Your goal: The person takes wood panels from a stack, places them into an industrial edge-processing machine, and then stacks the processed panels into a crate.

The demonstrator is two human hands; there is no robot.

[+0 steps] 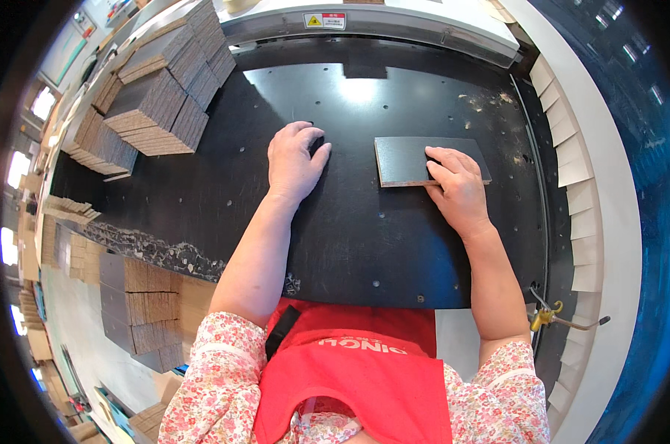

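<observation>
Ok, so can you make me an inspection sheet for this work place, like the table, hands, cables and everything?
Surface: black table, shiny, with small round marks and pale scuffs along its left near edge.
Job's things: one small dark board with a brown edge.
Clutter: stacked boards at the table's far left.
Hands: left hand on or just over the table, fingers curled, grip unclear; right hand grips the board, fingers on top.
Cables: nothing seen for certain.
Surroundings: white machine part beyond the table; yellow tool by the right near corner; lower stack of boards below left.
</observation>
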